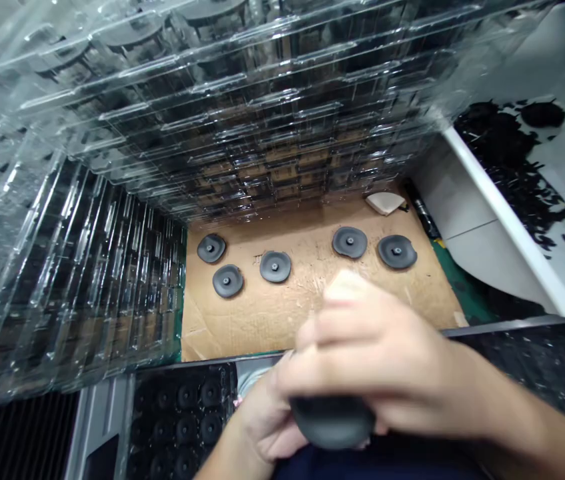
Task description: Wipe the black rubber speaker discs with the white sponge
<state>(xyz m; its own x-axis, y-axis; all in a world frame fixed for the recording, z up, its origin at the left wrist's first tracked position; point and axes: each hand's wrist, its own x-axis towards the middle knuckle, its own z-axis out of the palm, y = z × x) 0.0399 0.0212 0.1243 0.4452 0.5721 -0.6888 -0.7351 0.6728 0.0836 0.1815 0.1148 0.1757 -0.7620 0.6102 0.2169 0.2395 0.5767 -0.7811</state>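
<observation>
Both my hands meet at the bottom centre, blurred. My right hand (377,353) lies over the top of a dark grey rubber disc (332,421) and my left hand (262,420) cups it from below; both grip it. Several more of the same grey discs lie flat on the brown cardboard sheet (262,320) beyond my hands, among them one at the left (211,248), one in the middle (275,266) and one at the right (397,251).
Tall stacks of clear plastic blister trays (242,120) rise behind and to the left (62,280). A black tray holding several discs (182,413) sits at lower left. A white rail (502,213) and black scraps on white (517,160) are at right. A small white piece (385,202) lies on the cardboard.
</observation>
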